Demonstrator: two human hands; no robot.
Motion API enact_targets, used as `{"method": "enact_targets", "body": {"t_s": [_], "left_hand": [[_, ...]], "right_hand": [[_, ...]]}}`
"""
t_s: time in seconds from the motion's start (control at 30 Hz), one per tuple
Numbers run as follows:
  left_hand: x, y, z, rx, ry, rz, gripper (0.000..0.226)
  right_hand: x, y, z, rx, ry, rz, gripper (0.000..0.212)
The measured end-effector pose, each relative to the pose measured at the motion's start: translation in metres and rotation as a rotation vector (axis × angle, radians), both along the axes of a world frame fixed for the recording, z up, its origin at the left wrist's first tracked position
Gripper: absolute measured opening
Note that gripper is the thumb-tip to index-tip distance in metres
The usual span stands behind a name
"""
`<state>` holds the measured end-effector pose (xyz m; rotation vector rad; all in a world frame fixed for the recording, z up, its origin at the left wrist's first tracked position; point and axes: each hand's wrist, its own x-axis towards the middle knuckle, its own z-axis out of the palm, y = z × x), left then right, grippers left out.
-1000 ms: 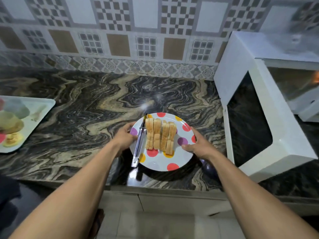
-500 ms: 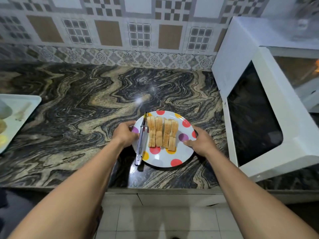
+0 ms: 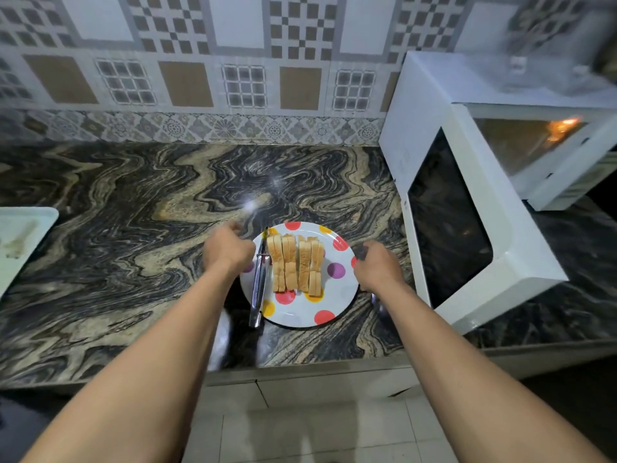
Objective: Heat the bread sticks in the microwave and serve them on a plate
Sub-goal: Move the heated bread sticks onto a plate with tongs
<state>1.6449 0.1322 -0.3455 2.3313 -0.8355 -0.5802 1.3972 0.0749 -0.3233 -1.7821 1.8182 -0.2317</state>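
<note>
Currently a polka-dot plate (image 3: 302, 320) sits on the marbled counter (image 3: 127, 228), near the counter's front edge. The bread sticks (image 3: 295, 262) lie on it side by side in a tight row across the plate's middle, their long sides running front to back. Metal tongs (image 3: 259, 285) lie along the plate's left side, just beside the leftmost stick, with the near end poking past the front-left rim. The left hand (image 3: 228, 250) is over the plate's left rim, back of hand up, fingers curled and blurred. Cannot tell whether they grip the rim. The right hand (image 3: 379, 265) is at the right rim, fingers curled downward, its contact with the plate hidden, so grip also unclear. The white microwave (image 3: 467, 85) stands at the right. Its door (image 3: 447, 222) is swung open toward the counter's front, and the door's outer edge is near the right hand. An orange glow shows inside the cavity. A wide stretch of counter lies left of the plate out to a pale tray (image 3: 26, 225) at the frame's left edge. More counter runs behind the plate to the tiled wall (image 3: 233, 78).
</note>
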Motion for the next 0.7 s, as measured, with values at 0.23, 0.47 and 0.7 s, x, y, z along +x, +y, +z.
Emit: {"method": "enact_targets", "body": {"t_s": [0.23,0.47,0.7], "left_hand": [[-0.055,-0.036,0.063,-0.312,-0.199,-0.246,0.03],[-0.148,-0.075,0.12,-0.565,-0.159,-0.616,0.029],[-0.225,-0.1,0.143,-0.552,-0.185,-1.006,0.042]], "right_hand": [[0.0,0.043,0.085,-0.252,0.06,0.03,0.033],[-0.038,0.069,0.156,-0.708,0.223,-0.041,0.059],[-0.094,0.071,0.159,-0.528,0.371,-0.132,0.078]]}}
